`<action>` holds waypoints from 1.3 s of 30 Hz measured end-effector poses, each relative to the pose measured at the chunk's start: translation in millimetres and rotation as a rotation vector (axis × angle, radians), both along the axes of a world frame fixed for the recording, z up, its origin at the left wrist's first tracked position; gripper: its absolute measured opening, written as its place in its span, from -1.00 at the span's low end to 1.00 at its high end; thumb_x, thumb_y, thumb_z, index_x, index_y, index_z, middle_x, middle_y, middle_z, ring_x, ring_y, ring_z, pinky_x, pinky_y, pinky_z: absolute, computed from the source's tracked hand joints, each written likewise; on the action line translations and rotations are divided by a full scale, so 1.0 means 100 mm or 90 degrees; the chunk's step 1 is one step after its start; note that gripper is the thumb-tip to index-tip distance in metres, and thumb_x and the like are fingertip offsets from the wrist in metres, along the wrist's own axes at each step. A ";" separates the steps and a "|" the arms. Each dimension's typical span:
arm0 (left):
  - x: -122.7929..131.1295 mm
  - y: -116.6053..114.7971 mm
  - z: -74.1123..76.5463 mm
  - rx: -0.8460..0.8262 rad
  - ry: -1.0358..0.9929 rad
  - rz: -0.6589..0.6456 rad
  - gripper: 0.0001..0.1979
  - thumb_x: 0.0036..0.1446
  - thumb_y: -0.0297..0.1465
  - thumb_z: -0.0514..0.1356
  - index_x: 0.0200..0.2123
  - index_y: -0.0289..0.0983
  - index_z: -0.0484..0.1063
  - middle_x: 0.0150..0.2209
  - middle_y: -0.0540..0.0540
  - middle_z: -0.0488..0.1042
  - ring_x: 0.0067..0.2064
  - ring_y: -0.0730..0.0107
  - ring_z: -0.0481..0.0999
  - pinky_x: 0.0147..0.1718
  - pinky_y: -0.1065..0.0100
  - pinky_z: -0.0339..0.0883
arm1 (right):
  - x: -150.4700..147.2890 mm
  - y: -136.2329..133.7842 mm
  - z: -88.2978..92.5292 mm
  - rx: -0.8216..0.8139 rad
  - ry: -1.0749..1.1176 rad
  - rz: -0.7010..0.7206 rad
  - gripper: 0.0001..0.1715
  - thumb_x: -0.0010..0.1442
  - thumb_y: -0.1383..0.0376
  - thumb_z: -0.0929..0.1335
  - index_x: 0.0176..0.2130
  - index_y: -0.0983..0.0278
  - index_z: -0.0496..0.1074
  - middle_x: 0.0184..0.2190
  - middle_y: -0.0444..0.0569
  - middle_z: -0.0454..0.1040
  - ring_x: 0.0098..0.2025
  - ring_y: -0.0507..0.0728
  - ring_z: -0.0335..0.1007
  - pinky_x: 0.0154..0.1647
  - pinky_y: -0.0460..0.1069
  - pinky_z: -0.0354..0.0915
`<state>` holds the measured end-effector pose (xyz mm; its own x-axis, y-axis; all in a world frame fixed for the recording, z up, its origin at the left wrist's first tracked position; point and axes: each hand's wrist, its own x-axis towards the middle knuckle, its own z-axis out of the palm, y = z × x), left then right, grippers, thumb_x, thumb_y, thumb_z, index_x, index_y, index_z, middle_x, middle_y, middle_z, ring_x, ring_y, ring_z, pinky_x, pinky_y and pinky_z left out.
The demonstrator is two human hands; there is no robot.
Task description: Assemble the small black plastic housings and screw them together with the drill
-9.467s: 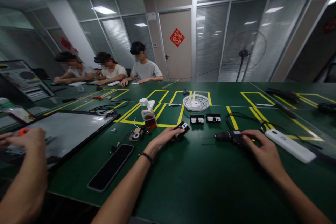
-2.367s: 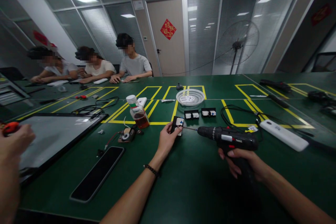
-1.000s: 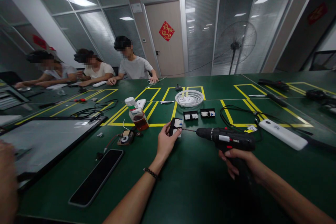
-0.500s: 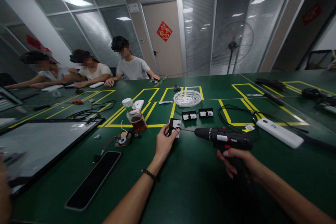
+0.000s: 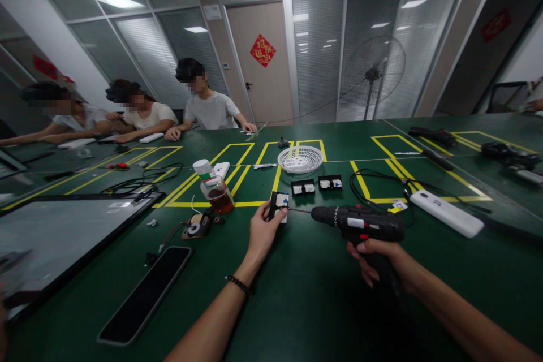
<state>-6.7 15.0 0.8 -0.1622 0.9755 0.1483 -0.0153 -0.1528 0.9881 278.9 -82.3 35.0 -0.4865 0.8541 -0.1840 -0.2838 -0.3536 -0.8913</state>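
Between the thumb and fingers of my left hand (image 5: pixel 263 229) is a small black-and-white part (image 5: pixel 279 203), tilted on its side. My right hand (image 5: pixel 379 257) grips the handle of a black cordless drill (image 5: pixel 360 222), which points left. The drill's long thin bit (image 5: pixel 299 211) reaches to the part beside my left thumb; whether it sits in a screw is too small to tell. Just beyond lie two similar parts, a nearer black-and-white part (image 5: pixel 302 188) and another black-and-white part (image 5: pixel 330 183). A white plastic basket (image 5: pixel 300 169) stands behind them.
Left of my hands are a bottle of brown liquid (image 5: pixel 218 195), a small motor-like part with wires (image 5: pixel 197 226), a phone (image 5: pixel 146 294) and a large framed panel (image 5: pixel 76 237). A white power strip (image 5: pixel 445 214) and cables lie right. Several people sit across the green table.
The whole view has shifted slightly left. Both hands keep their hold on the part and the drill, with the bit still at the part.
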 end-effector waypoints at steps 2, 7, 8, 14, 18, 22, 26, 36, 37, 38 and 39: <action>0.00 0.00 0.01 -0.003 -0.002 -0.004 -0.52 0.00 -0.29 0.35 -0.01 -0.32 0.40 -0.02 -0.25 0.51 -0.04 0.21 0.52 -0.01 0.20 0.35 | 0.00 0.00 -0.01 -0.003 0.003 0.003 -0.75 0.21 0.29 0.22 -0.35 0.39 0.40 -0.72 -0.14 0.26 -0.69 -0.01 0.13 -0.58 -0.06 0.28; 0.01 -0.01 0.02 -0.006 -0.004 -0.009 -0.53 0.00 -0.29 0.34 -0.02 -0.32 0.41 -0.04 -0.24 0.52 -0.04 0.21 0.52 -0.03 0.23 0.36 | 0.00 0.01 -0.03 -0.001 0.012 0.004 -0.75 0.20 0.29 0.22 -0.35 0.39 0.40 -0.71 -0.15 0.26 -0.69 -0.01 0.12 -0.58 -0.06 0.28; 0.01 -0.01 0.02 -0.006 -0.005 -0.007 -0.53 0.00 -0.29 0.34 -0.02 -0.32 0.41 -0.04 -0.24 0.52 -0.04 0.21 0.52 -0.03 0.23 0.36 | 0.00 0.01 -0.03 0.001 0.012 0.003 -0.75 0.20 0.29 0.22 -0.35 0.39 0.40 -0.71 -0.15 0.26 -0.69 -0.01 0.12 -0.58 -0.06 0.28; 0.01 -0.01 0.02 -0.004 0.001 -0.002 -0.53 0.01 -0.28 0.34 -0.01 -0.32 0.40 -0.05 -0.24 0.52 -0.05 0.22 0.53 -0.04 0.23 0.37 | 0.00 0.01 -0.02 -0.003 0.007 0.010 -0.76 0.20 0.28 0.22 -0.36 0.38 0.39 -0.72 -0.15 0.25 -0.68 -0.01 0.12 -0.58 -0.07 0.27; 0.00 -0.02 0.02 -0.002 0.008 -0.006 -0.52 0.01 -0.27 0.34 0.00 -0.32 0.40 -0.05 -0.24 0.52 -0.05 0.22 0.52 -0.04 0.23 0.37 | 0.00 0.01 -0.02 -0.005 0.004 0.008 -0.77 0.19 0.27 0.23 -0.36 0.38 0.39 -0.71 -0.16 0.25 -0.69 -0.01 0.12 -0.58 -0.06 0.27; 0.00 -0.02 0.03 0.001 0.005 -0.003 -0.52 0.01 -0.28 0.34 -0.01 -0.33 0.40 -0.05 -0.25 0.52 -0.04 0.21 0.52 -0.03 0.20 0.37 | 0.00 0.00 -0.03 -0.012 0.000 0.005 -0.76 0.19 0.26 0.24 -0.36 0.37 0.39 -0.71 -0.16 0.25 -0.69 -0.01 0.12 -0.59 -0.07 0.25; 0.00 -0.02 0.04 -0.006 -0.011 0.006 -0.51 0.00 -0.29 0.35 0.00 -0.34 0.40 -0.05 -0.26 0.52 -0.05 0.19 0.52 -0.02 0.17 0.37 | -0.01 0.00 -0.03 -0.006 -0.007 -0.002 -0.76 0.18 0.24 0.25 -0.36 0.37 0.39 -0.71 -0.16 0.26 -0.69 -0.01 0.14 -0.59 -0.06 0.25; 0.00 -0.01 0.02 0.001 -0.002 0.000 -0.52 0.01 -0.28 0.33 0.00 -0.33 0.40 -0.04 -0.25 0.51 -0.04 0.21 0.52 -0.03 0.21 0.37 | 0.00 0.00 -0.03 -0.007 0.005 0.001 -0.76 0.19 0.26 0.24 -0.35 0.38 0.40 -0.71 -0.14 0.27 -0.69 0.00 0.15 -0.58 -0.06 0.26; 0.00 0.00 0.01 0.002 -0.003 0.000 -0.51 0.01 -0.28 0.33 0.00 -0.33 0.40 -0.03 -0.24 0.51 -0.04 0.22 0.52 -0.03 0.22 0.37 | 0.00 0.00 -0.03 -0.004 0.007 0.002 -0.75 0.19 0.27 0.24 -0.35 0.39 0.40 -0.71 -0.15 0.27 -0.69 0.00 0.15 -0.58 -0.06 0.26; 0.00 0.01 -0.01 0.000 -0.004 0.001 -0.51 0.01 -0.27 0.33 0.00 -0.32 0.40 -0.03 -0.23 0.51 -0.05 0.23 0.52 -0.04 0.23 0.37 | 0.00 0.00 -0.03 -0.001 0.008 0.002 -0.75 0.19 0.26 0.24 -0.33 0.40 0.41 -0.71 -0.15 0.27 -0.69 0.00 0.15 -0.58 -0.06 0.27; 0.00 0.01 -0.02 -0.004 -0.006 0.000 -0.51 0.01 -0.26 0.33 0.00 -0.32 0.40 -0.04 -0.23 0.52 -0.06 0.23 0.52 -0.05 0.24 0.37 | -0.01 0.00 -0.03 0.003 0.008 0.003 -0.74 0.19 0.26 0.24 -0.32 0.40 0.42 -0.70 -0.15 0.28 -0.69 0.00 0.15 -0.57 -0.05 0.27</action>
